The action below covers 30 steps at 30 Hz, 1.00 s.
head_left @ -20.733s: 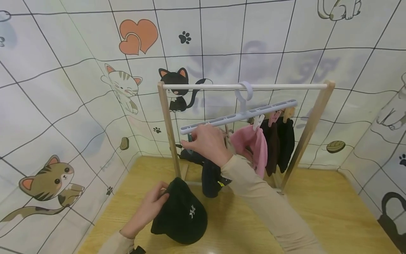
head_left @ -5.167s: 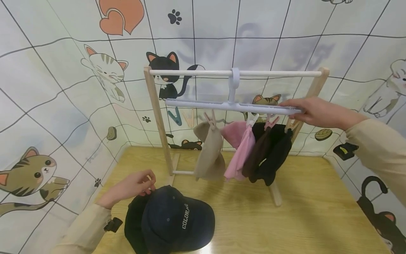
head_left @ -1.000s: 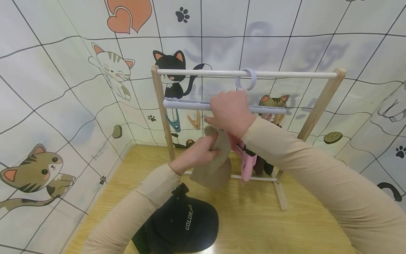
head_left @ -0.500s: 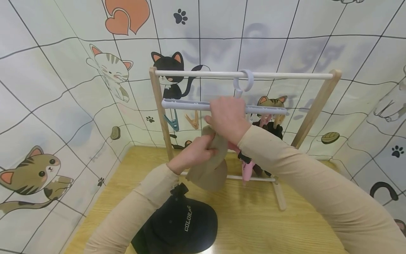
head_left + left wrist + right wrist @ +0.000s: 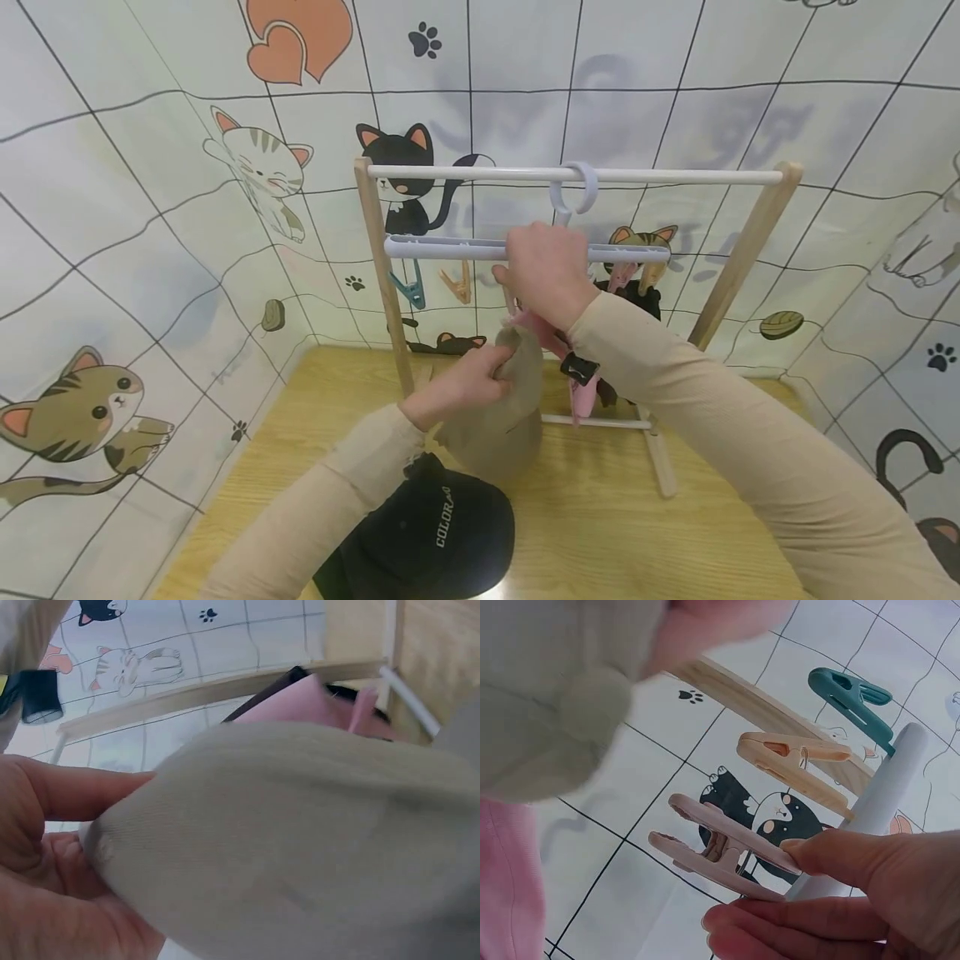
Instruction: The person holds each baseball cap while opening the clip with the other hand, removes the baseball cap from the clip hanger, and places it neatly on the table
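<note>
My left hand [image 5: 467,385] pinches the edge of a beige cap [image 5: 497,442], which hangs below the lilac hanger [image 5: 442,248]. In the left wrist view the thumb and fingers grip one edge of the cap's cloth. My right hand [image 5: 549,271] is at the middle of the hanger, squeezing a pale pink clothespin [image 5: 727,855] between thumb and fingers. Its jaws are spread, with nothing between them. The beige cap's crown and top button show apart from this clip in the right wrist view. A pink cap [image 5: 583,402] hangs behind my right sleeve, partly hidden.
A teal clothespin [image 5: 410,287] and an orange one [image 5: 457,285] hang bare on the hanger's left part. Dark caps [image 5: 648,300] hang at its right end. The wood-and-white rack [image 5: 738,258] stands on the table. A navy cap [image 5: 457,533] lies in front, over a black one.
The navy cap went from the hanger onto the table earlier. Within the last second, my left hand has drawn the beige cap down, away from the clip; my right hand stays at the hanger.
</note>
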{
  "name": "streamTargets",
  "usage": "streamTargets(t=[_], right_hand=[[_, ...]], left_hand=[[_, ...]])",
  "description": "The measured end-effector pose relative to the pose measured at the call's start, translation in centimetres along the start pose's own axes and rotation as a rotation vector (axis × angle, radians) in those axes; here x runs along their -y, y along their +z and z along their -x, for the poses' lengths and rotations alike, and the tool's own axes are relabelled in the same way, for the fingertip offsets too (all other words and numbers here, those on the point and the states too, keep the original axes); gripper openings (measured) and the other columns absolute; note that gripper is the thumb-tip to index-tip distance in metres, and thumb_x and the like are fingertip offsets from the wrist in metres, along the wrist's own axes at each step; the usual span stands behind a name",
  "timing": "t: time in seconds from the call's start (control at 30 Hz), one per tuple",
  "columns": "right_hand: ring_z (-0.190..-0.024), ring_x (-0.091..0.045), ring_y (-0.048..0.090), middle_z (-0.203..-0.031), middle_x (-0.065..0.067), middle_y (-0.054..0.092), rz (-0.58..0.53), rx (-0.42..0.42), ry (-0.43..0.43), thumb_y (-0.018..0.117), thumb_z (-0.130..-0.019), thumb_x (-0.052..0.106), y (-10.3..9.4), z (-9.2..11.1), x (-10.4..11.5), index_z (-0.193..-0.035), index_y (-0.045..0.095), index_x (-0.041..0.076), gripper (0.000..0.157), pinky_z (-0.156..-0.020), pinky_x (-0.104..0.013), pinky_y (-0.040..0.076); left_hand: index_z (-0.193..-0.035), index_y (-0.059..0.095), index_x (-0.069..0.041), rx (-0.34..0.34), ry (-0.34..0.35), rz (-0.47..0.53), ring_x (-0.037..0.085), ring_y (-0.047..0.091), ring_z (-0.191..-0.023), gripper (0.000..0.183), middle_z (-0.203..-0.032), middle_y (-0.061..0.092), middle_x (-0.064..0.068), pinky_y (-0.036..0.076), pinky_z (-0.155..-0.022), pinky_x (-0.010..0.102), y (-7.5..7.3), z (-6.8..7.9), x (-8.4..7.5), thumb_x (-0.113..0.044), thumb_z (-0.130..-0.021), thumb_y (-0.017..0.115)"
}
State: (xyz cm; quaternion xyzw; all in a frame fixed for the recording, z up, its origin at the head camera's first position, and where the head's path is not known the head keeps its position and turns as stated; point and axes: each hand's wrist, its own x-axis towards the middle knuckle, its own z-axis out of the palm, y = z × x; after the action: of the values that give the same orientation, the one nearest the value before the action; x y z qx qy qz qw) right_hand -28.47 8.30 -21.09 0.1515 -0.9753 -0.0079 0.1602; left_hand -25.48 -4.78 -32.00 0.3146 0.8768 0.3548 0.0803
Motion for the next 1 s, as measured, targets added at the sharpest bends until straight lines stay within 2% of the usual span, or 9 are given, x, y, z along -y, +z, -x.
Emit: streamTargets(t=[0.07,0.23,0.47,0.63,0.7,0.8,0.9,0.93,1.0], right_hand=[[-0.055,-0.021,0.054,-0.058,-0.003,0.056,-0.001,0.007,0.005,0.066,-0.091,0.041,0.1,-0.1,0.1,-0.074,0.066,0.01,0.035,-0.052,-0.041,0.046],[-0.057,-0.021,0.054,-0.059,-0.002,0.054,0.0,0.024,0.013,0.067,-0.089,0.045,0.2,-0.2,0.2,-0.072,0.065,0.012,0.037,-0.052,-0.041,0.045],[-0.052,-0.018,0.048,-0.053,0.0,0.047,0.006,-0.006,-0.004,0.069,-0.084,0.052,0.5,-0.1,-0.1,-0.067,0.061,0.012,0.044,-0.045,-0.035,0.039],[-0.051,-0.018,0.047,-0.052,0.0,0.047,0.019,-0.032,-0.019,0.07,-0.084,0.053,0.5,0.0,-0.1,-0.064,0.06,0.012,0.046,-0.044,-0.035,0.038],[-0.051,-0.018,0.047,-0.052,0.0,0.048,0.024,-0.033,-0.021,0.07,-0.084,0.053,0.5,0.1,-0.2,-0.064,0.06,0.012,0.046,-0.044,-0.035,0.039],[-0.051,-0.018,0.048,-0.052,0.0,0.049,0.032,-0.03,-0.021,0.069,-0.084,0.054,0.5,0.1,-0.1,-0.064,0.06,0.013,0.046,-0.045,-0.035,0.039],[-0.051,-0.018,0.049,-0.052,0.0,0.05,0.037,-0.032,-0.022,0.068,-0.084,0.054,0.6,0.0,-0.1,-0.064,0.06,0.013,0.047,-0.046,-0.036,0.04],[-0.051,-0.018,0.049,-0.053,-0.001,0.05,0.038,-0.033,-0.022,0.068,-0.084,0.055,0.6,0.0,-0.1,-0.064,0.06,0.013,0.047,-0.046,-0.036,0.04],[-0.051,-0.019,0.049,-0.053,-0.001,0.051,0.038,-0.035,-0.024,0.068,-0.084,0.055,0.6,0.0,0.0,-0.064,0.059,0.013,0.047,-0.046,-0.036,0.04]], left_hand=[[-0.079,0.045,-0.005,0.02,0.003,0.027,0.015,0.041,-0.069,0.019,-0.071,0.039,-0.001,0.036,-0.063,0.026,0.5,0.3,0.4,0.008,-0.081,0.059],[-0.087,0.054,-0.002,0.021,0.025,0.071,0.015,0.048,-0.074,0.015,-0.08,0.052,0.004,0.042,-0.067,0.027,1.4,1.1,1.1,0.009,-0.078,0.059],[-0.099,0.057,0.002,0.002,0.02,0.177,0.014,0.047,-0.075,0.021,-0.082,0.051,0.004,0.041,-0.067,0.027,1.8,2.1,1.5,0.009,-0.079,0.055],[-0.114,0.058,0.003,0.02,-0.037,0.311,0.019,0.051,-0.087,0.032,-0.095,0.056,0.008,0.043,-0.079,0.033,2.2,3.4,1.9,0.005,-0.082,0.054],[-0.119,0.056,0.002,0.027,-0.092,0.381,0.022,0.051,-0.099,0.036,-0.108,0.057,0.01,0.042,-0.087,0.038,2.5,4.1,2.1,0.003,-0.083,0.054],[-0.132,0.049,0.005,0.038,-0.179,0.474,0.027,0.044,-0.121,0.049,-0.132,0.05,0.014,0.036,-0.098,0.045,2.9,5.1,2.5,-0.001,-0.084,0.057],[-0.13,0.046,0.008,0.077,-0.216,0.566,0.03,0.043,-0.118,0.046,-0.129,0.047,0.018,0.037,-0.096,0.044,3.3,6.0,3.0,-0.003,-0.086,0.056],[-0.135,0.041,0.01,0.086,-0.216,0.599,0.03,0.04,-0.124,0.052,-0.135,0.043,0.019,0.035,-0.098,0.043,3.5,6.3,3.2,-0.002,-0.087,0.056],[-0.126,0.044,0.011,0.11,-0.201,0.658,0.027,0.044,-0.112,0.041,-0.121,0.048,0.018,0.037,-0.092,0.039,3.9,6.8,3.6,-0.001,-0.087,0.054]])
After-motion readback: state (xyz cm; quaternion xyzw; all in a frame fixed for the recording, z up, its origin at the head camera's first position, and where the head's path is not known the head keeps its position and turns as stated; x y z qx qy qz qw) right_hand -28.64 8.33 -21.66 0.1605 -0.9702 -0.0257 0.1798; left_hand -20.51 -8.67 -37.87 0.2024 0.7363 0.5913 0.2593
